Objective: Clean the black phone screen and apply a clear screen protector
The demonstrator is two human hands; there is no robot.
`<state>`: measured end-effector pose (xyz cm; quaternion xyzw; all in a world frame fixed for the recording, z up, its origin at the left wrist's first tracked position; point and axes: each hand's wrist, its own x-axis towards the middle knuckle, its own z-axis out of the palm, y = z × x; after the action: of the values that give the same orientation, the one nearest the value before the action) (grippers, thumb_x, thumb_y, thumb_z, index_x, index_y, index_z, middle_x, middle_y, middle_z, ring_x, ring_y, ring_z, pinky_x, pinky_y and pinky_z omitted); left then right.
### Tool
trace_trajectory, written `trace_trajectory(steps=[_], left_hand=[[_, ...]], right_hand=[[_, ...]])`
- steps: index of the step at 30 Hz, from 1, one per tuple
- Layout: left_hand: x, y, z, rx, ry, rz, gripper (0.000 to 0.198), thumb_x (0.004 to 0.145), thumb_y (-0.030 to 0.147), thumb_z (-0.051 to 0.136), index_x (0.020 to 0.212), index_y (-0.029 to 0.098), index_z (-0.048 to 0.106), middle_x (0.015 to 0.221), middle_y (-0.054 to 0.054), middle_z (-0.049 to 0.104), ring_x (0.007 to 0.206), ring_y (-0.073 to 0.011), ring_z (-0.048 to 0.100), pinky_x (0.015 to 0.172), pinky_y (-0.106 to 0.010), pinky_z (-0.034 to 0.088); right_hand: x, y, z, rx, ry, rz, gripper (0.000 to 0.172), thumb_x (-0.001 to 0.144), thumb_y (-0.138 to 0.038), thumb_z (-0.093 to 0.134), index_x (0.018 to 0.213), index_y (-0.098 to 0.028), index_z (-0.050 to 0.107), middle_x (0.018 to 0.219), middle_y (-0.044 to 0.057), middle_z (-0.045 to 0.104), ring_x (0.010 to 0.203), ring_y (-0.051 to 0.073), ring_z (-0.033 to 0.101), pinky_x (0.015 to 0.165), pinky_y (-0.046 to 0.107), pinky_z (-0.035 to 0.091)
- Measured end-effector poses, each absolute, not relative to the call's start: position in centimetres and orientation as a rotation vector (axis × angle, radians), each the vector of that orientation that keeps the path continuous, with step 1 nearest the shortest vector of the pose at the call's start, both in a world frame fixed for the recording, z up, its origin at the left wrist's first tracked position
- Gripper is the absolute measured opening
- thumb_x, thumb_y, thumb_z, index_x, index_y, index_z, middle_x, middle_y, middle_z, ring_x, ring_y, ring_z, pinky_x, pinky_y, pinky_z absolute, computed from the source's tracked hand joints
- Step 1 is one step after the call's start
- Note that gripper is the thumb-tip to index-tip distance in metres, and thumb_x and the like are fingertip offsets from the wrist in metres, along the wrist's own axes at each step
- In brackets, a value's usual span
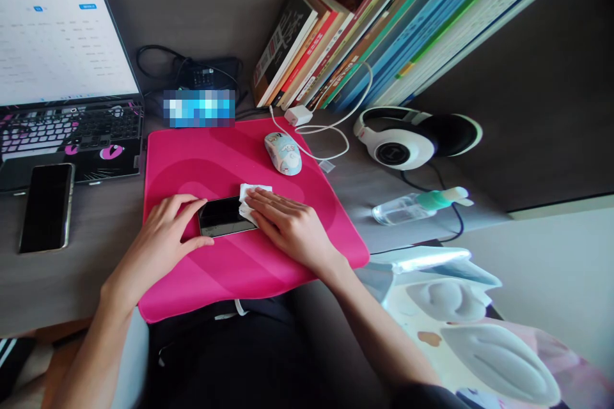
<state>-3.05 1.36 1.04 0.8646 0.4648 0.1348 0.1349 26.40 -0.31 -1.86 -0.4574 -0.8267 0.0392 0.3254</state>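
Observation:
A black smartphone (218, 218) lies flat on the pink desk mat (192, 160), its dark glossy face up. My left hand (165, 230) grips its left end, thumb at the near edge and fingers at the far edge. Over the phone's right end, my right hand (288, 220) presses a folded white tissue (245, 195) under its fingers. The hand hides that end of the phone and part of the tissue. A light blue patterned mouse (283, 153) sits on the mat beyond my right hand.
On the left stand an open laptop (57, 77) and a second phone (47, 208). Books (311, 45) line the back. To the right are a white charger (298, 115) with its cable, headphones (403, 140) and a clear spray bottle (407, 208). A white bag (422, 307) stands beside the desk.

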Motion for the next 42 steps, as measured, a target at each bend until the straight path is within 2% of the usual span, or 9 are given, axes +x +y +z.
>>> trace_trajectory(steps=[11,18,28,39,42], left_hand=[[-2.86,1.30,1.25,2.505,1.345,0.401,0.065,0.100,0.056,0.069,0.158,0.034,0.048,0.150,-0.008,0.055,0.138,-0.0332,0.056,0.118,-0.052,0.048],[-2.73,1.22,1.50,2.512,1.353,0.374,0.064,0.101,0.055,0.068,0.157,0.032,0.047,0.150,-0.008,0.055,0.137,-0.0319,0.056,0.117,-0.051,0.049],[-2.56,1.12,1.71,2.484,1.344,0.388,0.062,0.102,0.054,0.068,0.157,0.034,0.047,0.150,-0.009,0.055,0.136,-0.0335,0.057,0.117,-0.054,0.047],[-2.68,1.05,1.63,2.478,1.364,0.368,0.065,0.100,0.052,0.071,0.157,0.032,0.048,0.151,-0.009,0.055,0.137,-0.0335,0.056,0.116,-0.052,0.048],[-2.63,1.07,1.62,2.481,1.368,0.361,0.064,0.100,0.052,0.071,0.156,0.032,0.048,0.151,-0.009,0.055,0.137,-0.0333,0.057,0.116,-0.052,0.049]], right_hand=[[26.40,-0.28,-1.85,-1.188,-2.163,0.131,0.034,0.109,-0.022,0.057,0.140,-0.023,0.073,0.144,0.007,0.073,0.137,0.025,0.067,0.119,0.042,0.057],[26.48,-0.23,-2.08,-1.167,-2.190,0.088,0.033,0.110,-0.021,0.056,0.138,-0.016,0.072,0.144,0.011,0.073,0.138,0.024,0.067,0.121,0.041,0.055],[26.38,-0.29,-1.81,-1.201,-2.189,0.147,0.038,0.110,-0.022,0.055,0.145,-0.024,0.069,0.145,0.006,0.072,0.138,0.024,0.066,0.120,0.043,0.056],[26.42,-0.24,-2.01,-1.178,-2.192,0.129,0.035,0.110,-0.022,0.055,0.141,-0.017,0.071,0.144,0.010,0.073,0.138,0.024,0.066,0.121,0.041,0.055],[26.44,-0.25,-2.09,-1.184,-2.189,0.137,0.035,0.111,-0.023,0.055,0.142,-0.019,0.071,0.146,0.009,0.072,0.139,0.024,0.066,0.121,0.042,0.055]])
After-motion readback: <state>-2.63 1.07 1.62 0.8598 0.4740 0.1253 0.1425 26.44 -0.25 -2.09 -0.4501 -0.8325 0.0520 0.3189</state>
